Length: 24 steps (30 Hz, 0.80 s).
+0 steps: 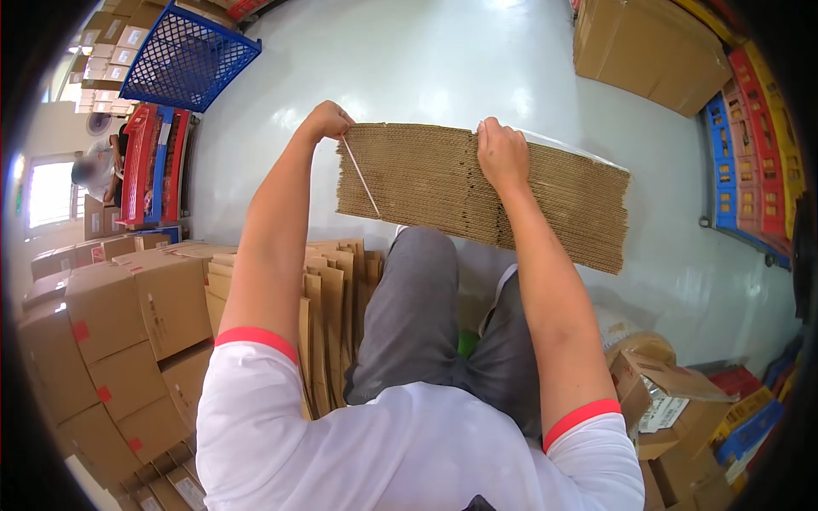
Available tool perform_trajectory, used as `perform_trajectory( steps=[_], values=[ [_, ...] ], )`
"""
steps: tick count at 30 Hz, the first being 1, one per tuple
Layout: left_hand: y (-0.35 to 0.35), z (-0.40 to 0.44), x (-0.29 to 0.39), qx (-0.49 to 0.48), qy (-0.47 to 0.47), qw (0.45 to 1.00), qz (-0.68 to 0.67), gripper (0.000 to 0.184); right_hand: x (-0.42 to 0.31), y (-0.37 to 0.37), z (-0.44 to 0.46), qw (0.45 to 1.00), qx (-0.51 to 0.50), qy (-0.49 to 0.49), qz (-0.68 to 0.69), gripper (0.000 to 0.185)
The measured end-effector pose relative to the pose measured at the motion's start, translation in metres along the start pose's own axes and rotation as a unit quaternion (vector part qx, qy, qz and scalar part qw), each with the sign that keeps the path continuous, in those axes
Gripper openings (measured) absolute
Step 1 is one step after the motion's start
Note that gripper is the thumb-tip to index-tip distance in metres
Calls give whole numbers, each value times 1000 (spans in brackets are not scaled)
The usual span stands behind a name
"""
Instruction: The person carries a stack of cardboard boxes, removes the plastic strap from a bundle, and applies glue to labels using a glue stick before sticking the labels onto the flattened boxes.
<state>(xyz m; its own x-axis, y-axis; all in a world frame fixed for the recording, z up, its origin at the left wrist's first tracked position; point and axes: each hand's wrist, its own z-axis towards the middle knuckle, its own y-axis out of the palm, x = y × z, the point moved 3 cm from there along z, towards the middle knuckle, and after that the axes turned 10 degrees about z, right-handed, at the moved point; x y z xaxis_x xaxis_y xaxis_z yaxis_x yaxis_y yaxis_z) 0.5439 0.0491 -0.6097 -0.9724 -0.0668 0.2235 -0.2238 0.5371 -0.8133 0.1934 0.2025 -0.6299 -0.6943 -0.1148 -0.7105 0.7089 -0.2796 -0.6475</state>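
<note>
A wide bundle of flattened cardboard boxes (409,175) stands on edge in front of my legs, its corrugated edges facing up. My left hand (328,121) is closed at the bundle's far left corner, pinching a thin white strap (361,177). From there the strap slants across the left part of the bundle to its near edge. My right hand (504,155) is closed over the far edge, right of the middle, with its fingertips partly hidden. Beyond it, a white strip (567,146) runs along the far edge towards the right corner.
More flattened cardboard (319,315) stands by my left leg. Stacked closed cartons (106,341) fill the left side. A blue mesh crate (192,55) is at the far left, near another person (102,166). A large carton (652,51) and coloured crates (750,145) stand right.
</note>
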Motion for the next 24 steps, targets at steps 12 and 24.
perform_trajectory(
  steps=[12,24],
  values=[
    [131,-135,-97,2,-189,955,-230,20,0,6,3,999,-9,13,-33,28],
    [185,-210,-48,300,-95,846,-429,4,2,12,7,998,-26,1,-54,30]
  ],
)
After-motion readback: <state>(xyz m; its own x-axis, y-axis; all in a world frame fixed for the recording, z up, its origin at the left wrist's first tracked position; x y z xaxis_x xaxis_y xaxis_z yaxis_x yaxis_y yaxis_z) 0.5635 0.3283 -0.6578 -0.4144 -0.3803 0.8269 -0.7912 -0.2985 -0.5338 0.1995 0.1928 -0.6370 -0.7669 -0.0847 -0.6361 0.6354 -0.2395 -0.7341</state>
